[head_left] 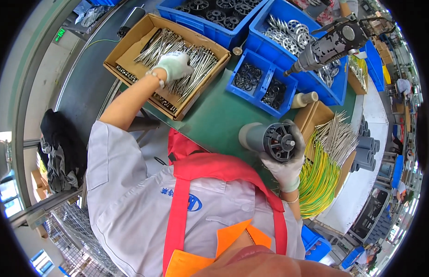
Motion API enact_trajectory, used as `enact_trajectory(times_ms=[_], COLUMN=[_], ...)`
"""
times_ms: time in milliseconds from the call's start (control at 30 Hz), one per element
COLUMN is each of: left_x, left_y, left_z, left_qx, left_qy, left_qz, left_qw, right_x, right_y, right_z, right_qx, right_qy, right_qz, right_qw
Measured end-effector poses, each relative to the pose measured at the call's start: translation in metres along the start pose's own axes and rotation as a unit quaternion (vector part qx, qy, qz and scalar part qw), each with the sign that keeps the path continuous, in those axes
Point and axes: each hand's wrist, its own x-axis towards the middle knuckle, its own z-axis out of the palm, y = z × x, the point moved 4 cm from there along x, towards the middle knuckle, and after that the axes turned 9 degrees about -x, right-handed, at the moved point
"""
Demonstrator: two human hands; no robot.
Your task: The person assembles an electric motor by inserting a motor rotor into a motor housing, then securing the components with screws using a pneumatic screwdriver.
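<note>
My left hand, in a white glove, rests on a pile of long metal screws in a shallow cardboard box. Its fingers are curled down among the screws, and what lies under the fingertips is hidden. On the right, my gloved right hand is wrapped round a dark grey cylindrical motor. The motor's spoked end and short central shaft face up and to the right, above the green work surface.
Blue bins of spoked metal covers line the far side. A divided blue bin holds small dark rings. An electric screwdriver hangs over them. Right: a carton of metal rods, yellow-green wires and grey cylinders.
</note>
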Motion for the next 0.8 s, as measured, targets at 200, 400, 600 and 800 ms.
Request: enact_trajectory(times_ms=[200, 400, 600, 800], left_x=[0.041, 0.050, -0.007, -0.066], left_y=[0.004, -0.037, -0.022, 0.054], left_z=[0.007, 0.019, -0.014, -0.034], left_qx=[-0.057, -0.341, -0.490, -0.534], left_qy=[0.028, 0.031, 0.169, 0.243], left_qz=[0.009, 0.084, 0.064, 0.179], left_qw=[0.998, 0.936, 0.853, 0.790], right_x=[0.002, 0.011, 0.025, 0.011], right_y=[-0.009, 0.028, 0.117, 0.198], right_z=[-0.011, -0.080, -0.180, -0.152], right_qx=[-0.039, 0.046, -0.040, -0.469], right_qy=[-0.059, 0.043, 0.278, -0.021], right_qz=[-0.005, 0.091, 0.227, 0.387], right_qw=[0.998, 0.994, 0.932, 0.793])
